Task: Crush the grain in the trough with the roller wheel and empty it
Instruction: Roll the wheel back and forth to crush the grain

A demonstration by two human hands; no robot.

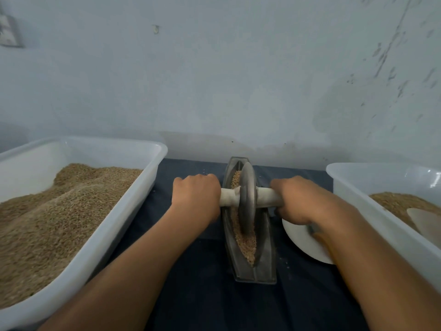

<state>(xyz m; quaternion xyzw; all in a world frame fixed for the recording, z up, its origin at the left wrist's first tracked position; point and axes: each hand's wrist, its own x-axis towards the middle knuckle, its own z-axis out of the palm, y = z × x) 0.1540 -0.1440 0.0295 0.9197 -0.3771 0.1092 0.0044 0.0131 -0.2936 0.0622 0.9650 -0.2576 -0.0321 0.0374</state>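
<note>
A pale blue-grey wall (214, 80) fills the upper half of the view, beyond both hands. Its paint is scuffed, with dark flecks and scratches running up the side above the right hand, and a lighter, worn patch low down there. A small chip or fixing shows high above the left hand. At the far upper corner on the left-hand side, part of a grey framed fitting (9, 32) hangs blurred. Light is dim, even, cool.

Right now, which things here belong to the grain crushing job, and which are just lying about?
In use: roller wheel, trough, grain in it, left hand, right hand.
Lying about: left grain tub, right grain tub, white plate.
</note>
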